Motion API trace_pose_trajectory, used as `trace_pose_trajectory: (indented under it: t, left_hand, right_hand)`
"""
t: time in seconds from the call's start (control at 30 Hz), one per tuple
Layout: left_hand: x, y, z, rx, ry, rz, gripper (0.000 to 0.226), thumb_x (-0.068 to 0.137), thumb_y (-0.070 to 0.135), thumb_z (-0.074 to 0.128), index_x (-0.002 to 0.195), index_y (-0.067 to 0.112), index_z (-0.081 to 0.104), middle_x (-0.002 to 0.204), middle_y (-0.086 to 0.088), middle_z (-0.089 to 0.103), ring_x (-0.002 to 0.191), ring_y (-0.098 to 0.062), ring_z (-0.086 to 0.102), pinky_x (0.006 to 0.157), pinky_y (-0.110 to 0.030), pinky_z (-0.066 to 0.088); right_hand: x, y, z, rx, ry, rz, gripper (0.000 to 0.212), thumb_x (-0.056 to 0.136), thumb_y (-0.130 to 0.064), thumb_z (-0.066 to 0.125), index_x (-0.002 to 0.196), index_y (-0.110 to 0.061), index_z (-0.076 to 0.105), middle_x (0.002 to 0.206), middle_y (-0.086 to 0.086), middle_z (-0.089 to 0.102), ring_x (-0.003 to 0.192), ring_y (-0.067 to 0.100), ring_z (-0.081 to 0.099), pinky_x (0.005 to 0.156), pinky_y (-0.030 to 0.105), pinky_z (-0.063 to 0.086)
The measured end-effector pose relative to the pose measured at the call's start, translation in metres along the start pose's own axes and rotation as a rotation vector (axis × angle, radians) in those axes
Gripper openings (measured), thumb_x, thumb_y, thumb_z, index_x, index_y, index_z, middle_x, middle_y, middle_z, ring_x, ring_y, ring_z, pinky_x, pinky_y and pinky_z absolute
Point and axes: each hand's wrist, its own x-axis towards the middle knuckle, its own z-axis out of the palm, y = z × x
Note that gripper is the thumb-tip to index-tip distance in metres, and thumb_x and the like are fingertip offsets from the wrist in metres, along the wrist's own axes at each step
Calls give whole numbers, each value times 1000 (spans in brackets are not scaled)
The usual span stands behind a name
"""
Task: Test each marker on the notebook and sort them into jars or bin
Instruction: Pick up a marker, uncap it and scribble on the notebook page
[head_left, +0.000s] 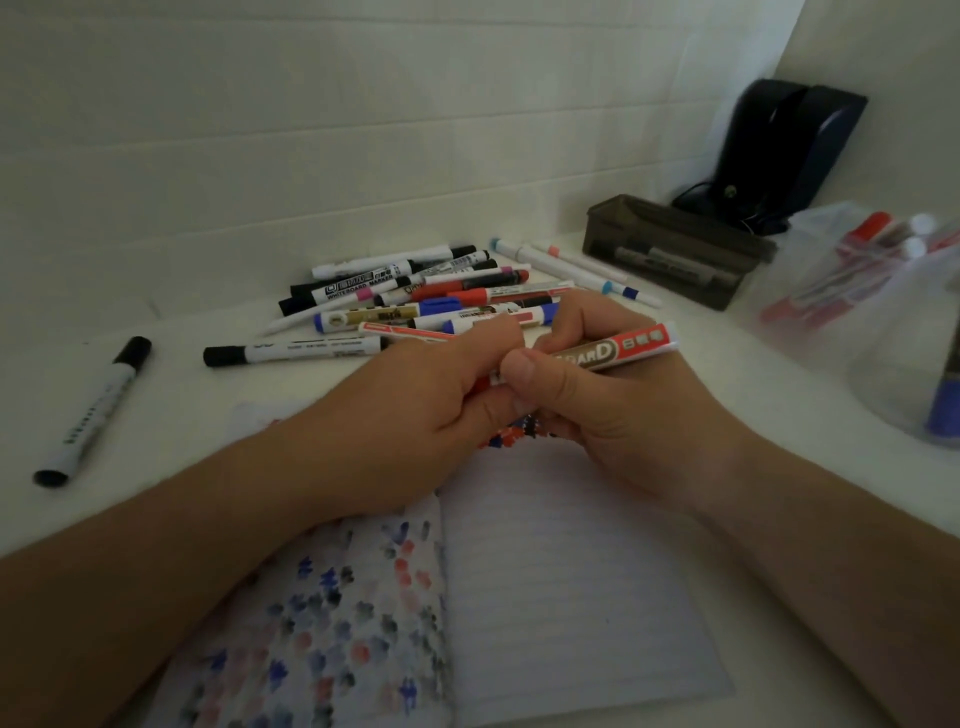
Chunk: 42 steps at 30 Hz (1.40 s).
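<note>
marker (613, 351) sits above the notebook (571, 597), right hand (613, 415) wrapped round its barrel, left hand (415, 410) pinching the cap end; pull straight apart, keep barrel steady.

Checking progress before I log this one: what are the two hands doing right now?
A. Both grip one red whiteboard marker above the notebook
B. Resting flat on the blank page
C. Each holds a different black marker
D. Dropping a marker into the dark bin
A: the left hand and right hand both grip the red whiteboard marker above the open notebook.
</note>
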Motion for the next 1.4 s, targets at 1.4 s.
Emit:
trace_pose_trajectory:
  t: [1.4]
  left_hand:
    - [4,-15,-5,386,-348,-231,74,60,98,51,121,59,41,106,23,31,102,-5,31,85,-30,36]
  right_hand:
    - [-3,-13,-13,-430,-10,302,26,87,-3,73,67,-11,58,57,7,65,48,15,59,45,22,46]
